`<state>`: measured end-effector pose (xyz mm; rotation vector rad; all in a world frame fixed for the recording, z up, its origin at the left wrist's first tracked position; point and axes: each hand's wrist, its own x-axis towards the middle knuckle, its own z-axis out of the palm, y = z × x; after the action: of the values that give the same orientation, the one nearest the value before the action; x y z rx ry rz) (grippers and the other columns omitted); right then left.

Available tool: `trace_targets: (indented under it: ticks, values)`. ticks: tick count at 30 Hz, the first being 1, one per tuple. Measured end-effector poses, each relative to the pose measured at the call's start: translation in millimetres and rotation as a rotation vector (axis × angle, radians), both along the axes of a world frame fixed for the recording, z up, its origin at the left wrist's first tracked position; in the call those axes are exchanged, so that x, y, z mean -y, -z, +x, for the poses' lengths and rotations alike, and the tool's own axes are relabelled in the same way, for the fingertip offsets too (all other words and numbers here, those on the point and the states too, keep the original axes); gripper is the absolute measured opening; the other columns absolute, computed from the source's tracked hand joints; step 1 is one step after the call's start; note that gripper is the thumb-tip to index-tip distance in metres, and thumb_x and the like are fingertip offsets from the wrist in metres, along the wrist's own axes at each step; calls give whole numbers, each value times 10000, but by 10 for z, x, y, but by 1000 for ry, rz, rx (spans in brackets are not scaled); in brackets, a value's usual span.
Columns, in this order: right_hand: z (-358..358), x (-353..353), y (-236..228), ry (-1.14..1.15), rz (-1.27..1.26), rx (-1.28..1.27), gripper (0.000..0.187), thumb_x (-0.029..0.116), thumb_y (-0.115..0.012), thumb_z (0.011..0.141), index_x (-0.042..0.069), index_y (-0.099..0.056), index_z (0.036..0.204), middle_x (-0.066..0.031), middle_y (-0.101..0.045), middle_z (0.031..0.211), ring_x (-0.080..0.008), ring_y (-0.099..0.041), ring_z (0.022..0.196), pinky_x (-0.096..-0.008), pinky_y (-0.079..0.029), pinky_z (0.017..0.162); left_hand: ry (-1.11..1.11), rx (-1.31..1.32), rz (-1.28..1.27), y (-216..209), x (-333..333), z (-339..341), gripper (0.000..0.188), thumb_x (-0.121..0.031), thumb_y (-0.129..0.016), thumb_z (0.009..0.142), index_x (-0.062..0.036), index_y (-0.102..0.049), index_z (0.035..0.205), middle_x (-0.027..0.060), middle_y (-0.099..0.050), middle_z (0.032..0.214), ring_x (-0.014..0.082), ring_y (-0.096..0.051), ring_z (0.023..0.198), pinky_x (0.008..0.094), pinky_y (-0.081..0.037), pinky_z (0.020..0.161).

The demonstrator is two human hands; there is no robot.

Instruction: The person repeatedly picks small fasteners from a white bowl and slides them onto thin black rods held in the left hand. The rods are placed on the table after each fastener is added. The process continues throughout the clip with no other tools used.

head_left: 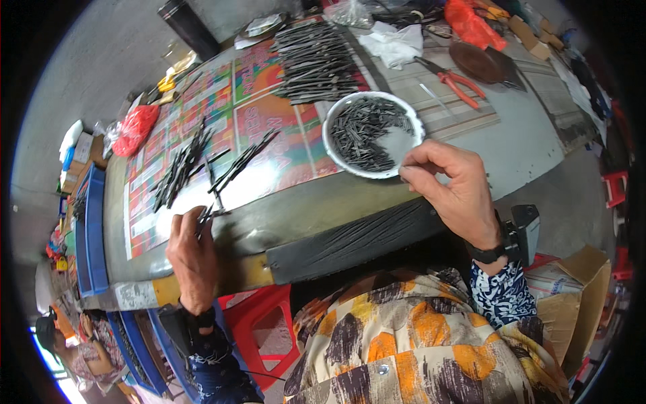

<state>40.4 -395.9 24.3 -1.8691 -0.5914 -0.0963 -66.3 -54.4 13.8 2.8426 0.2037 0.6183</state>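
Note:
Near the table's front edge, my left hand [191,259] is closed, with the ends of dark thin strips [206,216] showing between thumb and fingers. My right hand [452,192] pinches thumb and forefinger together at the right rim of a white bowl [332,154]; anything between those fingertips is too small to make out. Many short black pieces [367,131] lie in the bowl, leaving part of its bottom bare. Beyond my left hand lie a loose bundle of black strips [180,170] and a smaller group of strips [245,160].
Rows of black strips [315,64] lie at the back. Red-handled pliers [459,83], a white cloth [393,44] and a brown round object [475,62] are at the back right. A dark ridged pad [356,240] lines the front edge. A red stool [266,323] stands below.

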Motion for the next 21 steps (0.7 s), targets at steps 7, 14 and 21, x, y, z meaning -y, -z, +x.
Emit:
trace_targets:
  ticks: [7,14,21]
  values:
    - [262,41,36,49,-327,329,71,32,-650,793,-16,-639,844,-124,-633,785,-295,-594,749,-380,-465,662,34,-15,95,77,-188,60,175,-6,-624,827,-12,-595,1000,186,-564,952,403,-583,851,443,-457,689]
    - [466,-79,167,-20,-461,492,76,-3,-631,745,-6,-636,821,-117,-600,803,-308,-548,830,-410,-455,722,-40,-33,19,73,-113,43,124,-8,-612,844,11,-554,952,195,-578,872,398,-581,784,428,-452,664]
    - [554,-188,208,-27,-534,561,35,4,-588,745,-11,-602,717,-122,-555,733,-293,-540,806,-420,-445,737,13,-29,-209,-49,268,10,116,-23,-617,855,-9,-560,954,175,-615,743,361,-594,662,389,-451,611]
